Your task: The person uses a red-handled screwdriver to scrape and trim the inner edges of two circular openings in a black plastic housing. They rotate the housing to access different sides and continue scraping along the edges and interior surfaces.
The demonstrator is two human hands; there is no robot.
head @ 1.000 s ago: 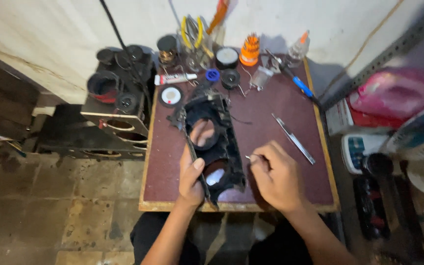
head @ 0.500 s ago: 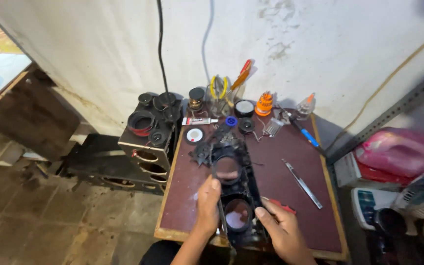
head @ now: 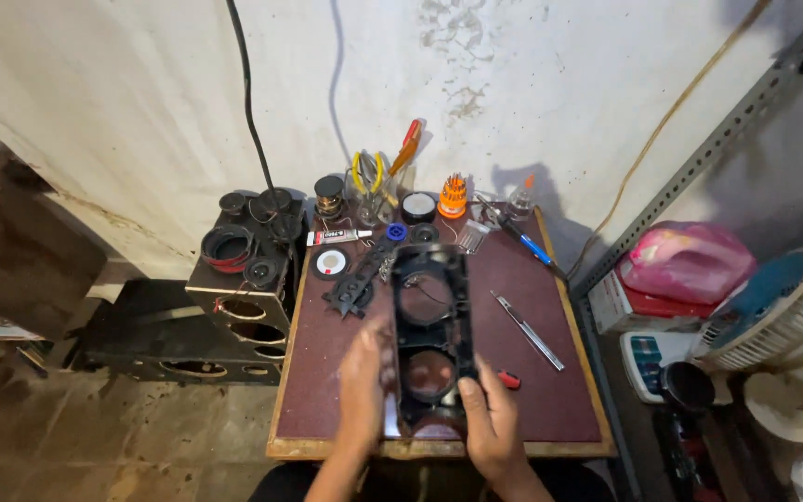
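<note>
Both hands' grip closed on black speaker frame [head: 431, 339], left hand [head: 362, 381] blurred, right hand [head: 487, 423]

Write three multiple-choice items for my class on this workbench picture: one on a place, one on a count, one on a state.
1. Where do the tweezers lie?
A. right of the black frame
B. on the floor
C. on the speaker box

2. How many round openings does the black frame show?
A. one
B. two
C. five

3. How is the frame held?
A. by both hands
B. by one hand
C. untouched

Answers: 1 A, they lie on the table to the frame's right. 2 B, one opening above the other. 3 A, left hand and right hand grip its sides.
</note>
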